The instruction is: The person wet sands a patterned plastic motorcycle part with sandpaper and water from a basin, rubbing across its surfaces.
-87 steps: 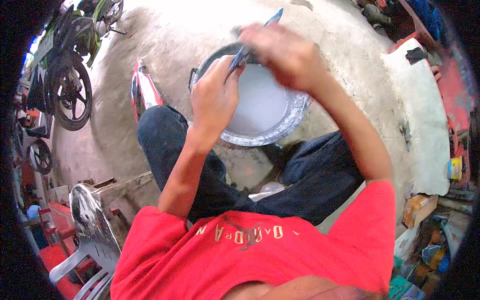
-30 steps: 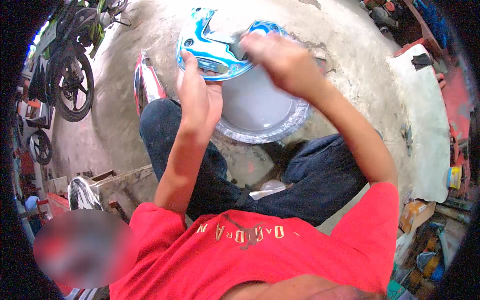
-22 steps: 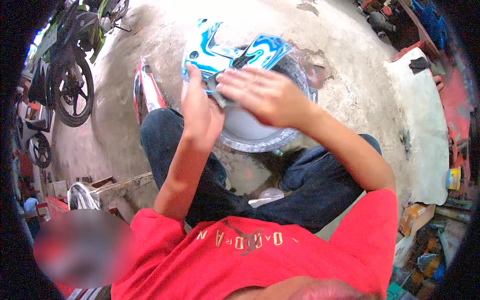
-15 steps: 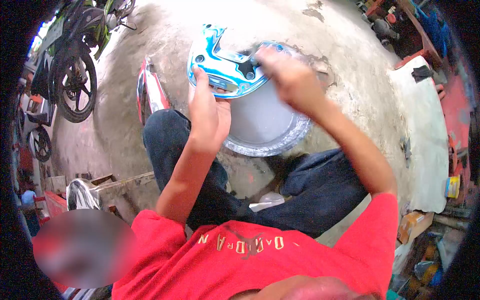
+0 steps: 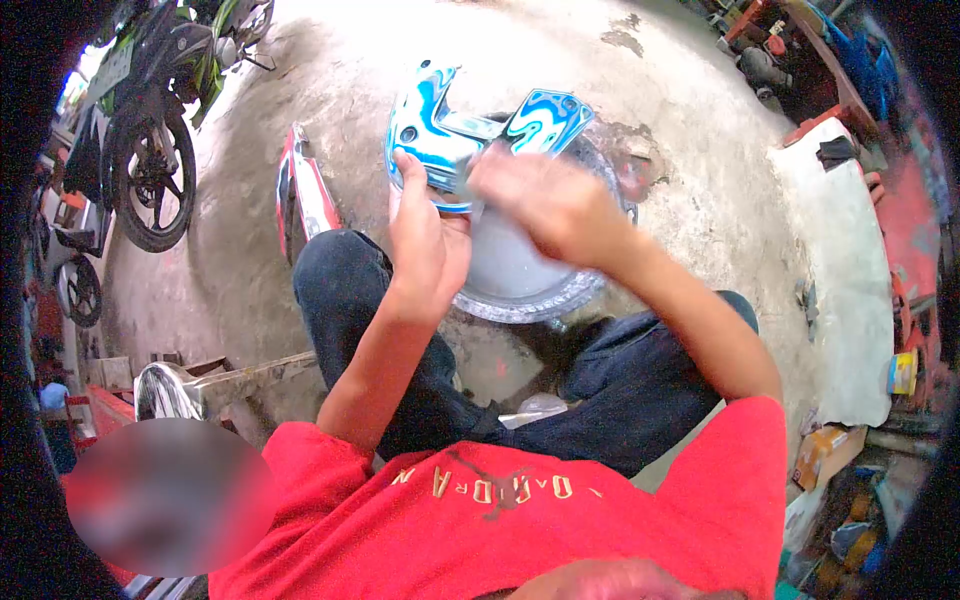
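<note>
A glossy blue-and-white motorcycle body panel point(image 5: 425, 115), roughly U-shaped with bolt holes, is held up over a round grey basin point(image 5: 535, 305). My left hand point(image 5: 428, 235) grips the panel's near left edge, thumb on top and fingers underneath. Across the panel's near middle lies my right hand point(image 5: 550, 205), blurred by motion, its fingers curled down at the surface. Whatever sits under those fingertips is hidden. The right hand covers part of the panel and the basin's mouth.
A red-and-white panel point(image 5: 306, 195) lies on the concrete floor to the left. Motorcycles stand beyond it, one front wheel point(image 5: 152, 180) close by. At right are a pale slab point(image 5: 840, 290), a cardboard box point(image 5: 828, 452) and clutter. Another person is at lower left.
My right hand has moved from the panel's far right arm down and left to its near middle. The panel's right arm now shows. My left hand keeps its grip.
</note>
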{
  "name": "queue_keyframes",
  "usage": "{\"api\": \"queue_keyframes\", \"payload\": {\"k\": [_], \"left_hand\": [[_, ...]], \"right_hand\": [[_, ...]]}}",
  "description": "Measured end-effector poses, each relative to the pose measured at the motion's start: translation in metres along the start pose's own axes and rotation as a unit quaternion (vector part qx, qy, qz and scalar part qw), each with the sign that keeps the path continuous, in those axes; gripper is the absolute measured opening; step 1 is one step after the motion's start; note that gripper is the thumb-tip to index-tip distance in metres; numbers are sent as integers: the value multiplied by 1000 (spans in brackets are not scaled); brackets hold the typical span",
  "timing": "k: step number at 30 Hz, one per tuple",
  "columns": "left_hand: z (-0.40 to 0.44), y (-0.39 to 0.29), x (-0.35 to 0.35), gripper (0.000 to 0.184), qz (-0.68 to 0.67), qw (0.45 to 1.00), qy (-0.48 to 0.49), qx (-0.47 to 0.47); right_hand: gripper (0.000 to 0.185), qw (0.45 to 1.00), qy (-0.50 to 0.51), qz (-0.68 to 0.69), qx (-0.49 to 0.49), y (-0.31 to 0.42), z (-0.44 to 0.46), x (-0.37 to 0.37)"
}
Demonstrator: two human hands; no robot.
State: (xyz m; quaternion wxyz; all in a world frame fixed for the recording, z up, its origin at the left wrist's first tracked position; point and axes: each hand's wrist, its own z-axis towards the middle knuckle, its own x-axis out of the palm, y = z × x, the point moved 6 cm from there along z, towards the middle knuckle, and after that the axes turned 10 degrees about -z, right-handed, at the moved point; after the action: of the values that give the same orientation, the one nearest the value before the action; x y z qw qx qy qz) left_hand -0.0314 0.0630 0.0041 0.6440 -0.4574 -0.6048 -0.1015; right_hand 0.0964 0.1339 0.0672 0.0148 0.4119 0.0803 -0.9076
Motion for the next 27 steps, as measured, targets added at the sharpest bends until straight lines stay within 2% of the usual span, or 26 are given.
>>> {"api": "queue_keyframes", "payload": {"k": [1, 2, 4, 6, 8, 9, 10, 11, 14, 15, 16, 18, 21, 22, 24, 26, 27], "left_hand": [[-5, -1, 5, 42, 3, 1000, 1, 21], [-7, -2, 8, 43, 6, 999, 3, 41], [-11, -1, 5, 43, 3, 999, 8, 36], [-12, -3, 9, 44, 10, 999, 6, 34], [-6, 0, -4, 44, 19, 1000, 20, -10], [-5, 1, -9, 45, 26, 999, 27, -34], [-9, 0, -4, 43, 19, 1000, 18, -13], [-16, -1, 8, 42, 10, 1000, 9, 10], [-20, -3, 12, 41, 9, 999, 3, 41], [-19, -3, 10, 41, 20, 999, 6, 40], [-16, -2, 10, 41, 27, 999, 13, 42], [-6, 1, 14, 41, 9, 999, 36, 38], [-15, 1, 15, 40, 5, 999, 24, 33], [-14, 1, 13, 40, 8, 999, 15, 36], [-11, 2, 7, 40, 17, 999, -5, 40], [-9, 5, 7, 39, 10, 1000, 4, 12], [-6, 7, -2, 39, 9, 1000, 10, -13]], "right_hand": [[38, 998, 12, -43, 48, -27, 0, -2], [36, 985, 18, -55, 161, -60, -8, 2], [40, 967, 25, -86, 240, -75, -12, -6], [41, 992, 2, -64, 105, -25, -8, -1], [43, 1000, 4, 20, -2, 31, -2, -2], [43, 1000, 4, 19, -11, 28, -3, -3], [44, 1000, 4, 17, -22, 15, -4, -3], [40, 999, 9, -41, 20, -13, -5, -5], [37, 961, 29, -47, 270, -79, -17, -7], [37, 980, -5, -101, 171, -59, -13, -6], [39, 988, 1, -97, 116, -32, -14, 2], [40, 1000, -21, 7, 19, 31, -4, 0], [41, 999, 7, -30, 17, -11, -4, -2], [41, 991, 29, -66, 111, -42, -4, -2], [42, 949, 61, -19, 308, -74, -11, -6], [42, 988, 8, -43, 148, -33, -13, 5], [42, 997, -9, -6, 75, -3, -6, 4]]}}
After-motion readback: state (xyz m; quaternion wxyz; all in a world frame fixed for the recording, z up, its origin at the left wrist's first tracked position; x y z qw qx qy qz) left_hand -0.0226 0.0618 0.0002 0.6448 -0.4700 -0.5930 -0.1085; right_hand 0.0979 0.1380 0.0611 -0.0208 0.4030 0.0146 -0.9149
